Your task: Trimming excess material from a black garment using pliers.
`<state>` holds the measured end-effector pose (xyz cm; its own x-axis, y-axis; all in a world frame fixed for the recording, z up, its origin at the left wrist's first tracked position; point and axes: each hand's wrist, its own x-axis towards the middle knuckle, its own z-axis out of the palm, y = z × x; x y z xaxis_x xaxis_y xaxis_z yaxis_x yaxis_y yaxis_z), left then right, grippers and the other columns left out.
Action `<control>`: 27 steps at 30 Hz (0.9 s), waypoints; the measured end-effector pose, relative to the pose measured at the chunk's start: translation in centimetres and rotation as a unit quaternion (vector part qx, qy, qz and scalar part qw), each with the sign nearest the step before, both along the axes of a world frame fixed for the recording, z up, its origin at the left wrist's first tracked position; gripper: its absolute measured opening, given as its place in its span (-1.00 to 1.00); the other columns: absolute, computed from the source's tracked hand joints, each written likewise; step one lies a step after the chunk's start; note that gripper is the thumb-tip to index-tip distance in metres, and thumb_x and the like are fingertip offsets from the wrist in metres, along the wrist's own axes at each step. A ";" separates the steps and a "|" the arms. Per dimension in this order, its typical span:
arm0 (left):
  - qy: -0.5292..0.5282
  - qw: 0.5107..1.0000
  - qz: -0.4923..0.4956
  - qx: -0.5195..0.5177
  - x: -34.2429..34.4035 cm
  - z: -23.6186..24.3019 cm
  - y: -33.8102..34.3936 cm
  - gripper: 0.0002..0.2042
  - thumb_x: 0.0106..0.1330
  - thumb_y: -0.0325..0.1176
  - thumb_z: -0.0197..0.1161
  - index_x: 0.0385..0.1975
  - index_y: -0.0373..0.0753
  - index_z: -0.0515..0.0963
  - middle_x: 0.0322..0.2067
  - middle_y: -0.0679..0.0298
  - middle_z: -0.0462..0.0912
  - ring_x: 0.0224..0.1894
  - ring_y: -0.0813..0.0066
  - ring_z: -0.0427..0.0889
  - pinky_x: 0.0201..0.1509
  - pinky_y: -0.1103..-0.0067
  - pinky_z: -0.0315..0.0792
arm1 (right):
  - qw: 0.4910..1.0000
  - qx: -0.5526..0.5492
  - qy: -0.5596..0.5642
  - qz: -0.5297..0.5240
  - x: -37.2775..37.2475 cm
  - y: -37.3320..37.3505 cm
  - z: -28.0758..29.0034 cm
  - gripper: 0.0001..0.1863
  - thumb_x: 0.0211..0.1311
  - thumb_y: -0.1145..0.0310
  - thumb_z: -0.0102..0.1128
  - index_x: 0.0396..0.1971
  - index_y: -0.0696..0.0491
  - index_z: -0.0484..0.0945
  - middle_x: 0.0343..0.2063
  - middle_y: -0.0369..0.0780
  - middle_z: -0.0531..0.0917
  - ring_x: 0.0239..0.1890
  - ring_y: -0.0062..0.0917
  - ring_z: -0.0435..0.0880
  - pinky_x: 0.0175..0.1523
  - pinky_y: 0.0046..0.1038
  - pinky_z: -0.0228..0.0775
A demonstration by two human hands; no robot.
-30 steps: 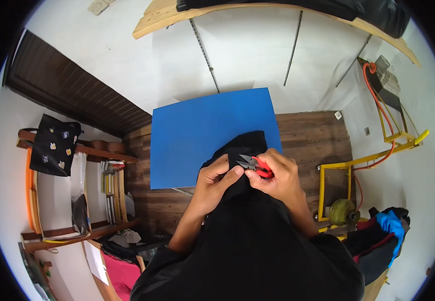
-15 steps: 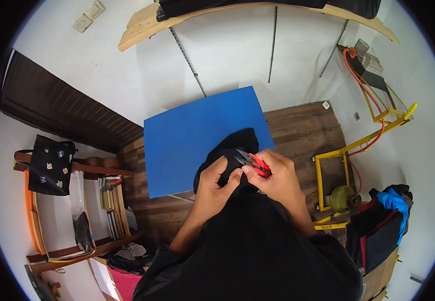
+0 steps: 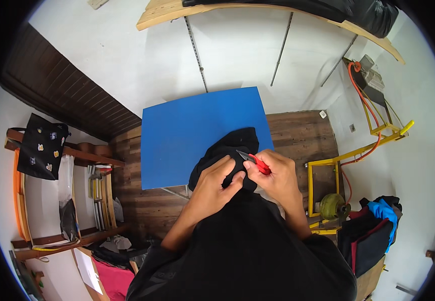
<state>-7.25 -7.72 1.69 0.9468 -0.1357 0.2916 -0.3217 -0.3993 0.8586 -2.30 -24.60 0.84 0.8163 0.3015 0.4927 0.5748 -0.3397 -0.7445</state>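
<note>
Red-handled thread snips (image 3: 262,165) are gripped in my right hand (image 3: 276,174), their dark pointed blades close together and aimed up and left. Beneath the blades lies black cloth (image 3: 240,138), bunched over the near edge of the blue table (image 3: 197,125). My left hand (image 3: 216,181) is closed on this cloth, with thumb and forefinger beside the snips. Whether a thread lies at the blade tips is too small to tell.
To the left, a wooden shelf rack (image 3: 99,163) carries books and a black bag (image 3: 42,148). A yellow metal frame (image 3: 323,163) with an orange hose stands at right, near piled clothes (image 3: 373,233). A wooden wall shelf (image 3: 162,14) hangs beyond the table.
The blades of the snips stood apart before and are now nearly together. Both hands keep their places on the cloth. The whole view has turned slightly.
</note>
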 end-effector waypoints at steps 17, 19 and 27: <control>0.179 0.925 -0.028 -0.334 -2.2 -1.3 2.4 -0.91 0.42 -0.39 0.12 -0.25 -0.26 0.48 -0.48 0.58 0.27 -0.45 0.88 0.16 -0.43 0.77 0.07 | 0.995 -0.050 -0.063 0.050 -0.4 1.2 -0.5 -0.73 -0.12 0.34 0.46 -0.52 0.12 0.51 -0.65 -0.23 0.44 -0.69 -0.46 0.41 -0.58 -0.47 0.23; 0.167 0.927 -0.039 -0.334 -2.5 -1.1 2.4 -0.87 0.43 -0.41 0.11 -0.14 -0.28 0.49 -0.45 0.58 0.33 -0.44 0.89 0.19 -0.42 0.78 0.09 | 0.996 -0.040 -0.063 0.040 -0.8 1.4 -0.5 -0.73 -0.11 0.34 0.46 -0.52 0.13 0.51 -0.66 -0.23 0.44 -0.69 -0.45 0.41 -0.58 -0.47 0.24; 0.147 0.928 -0.037 -0.342 -3.6 -1.8 2.6 -0.91 0.37 -0.49 0.16 -0.19 -0.28 0.45 -0.46 0.56 0.31 -0.47 0.87 0.17 -0.45 0.78 0.06 | 0.996 -0.038 -0.063 0.049 -1.6 2.3 -0.4 -0.74 -0.09 0.36 0.45 -0.52 0.13 0.50 -0.66 -0.22 0.42 -0.69 -0.44 0.40 -0.58 -0.47 0.22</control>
